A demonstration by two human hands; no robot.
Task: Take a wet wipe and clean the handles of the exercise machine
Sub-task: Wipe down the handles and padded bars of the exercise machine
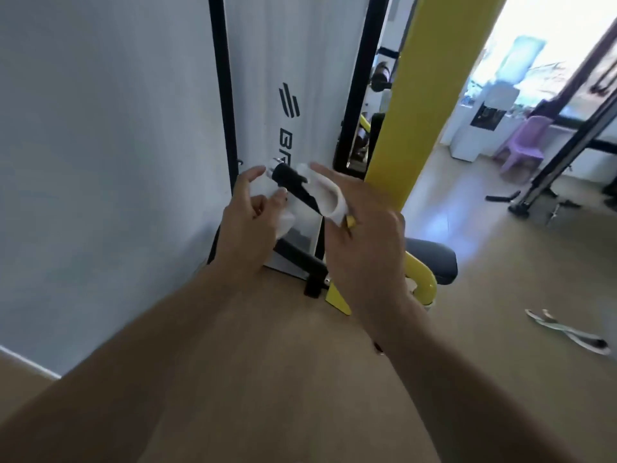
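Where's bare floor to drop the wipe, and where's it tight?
Free: wooden floor under the forearms, bordered by the grey wall and the yellow machine base. Crowded: left hand, right hand, wet wipe and black handle bunch together; a strap litters the floor at right.

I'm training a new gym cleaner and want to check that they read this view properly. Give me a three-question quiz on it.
1. True or false: the black foam-covered handle of the exercise machine lies on the floor.
2. Which hand holds the white wet wipe against it? A) left B) right
3. Fill in: the thick upright post beside the hands is coloured ____.

Key: 1 false, it is up in front of the white machine panel, between both hands. 2 B, the right hand; the left hand holds more white wipe. 3 yellow.
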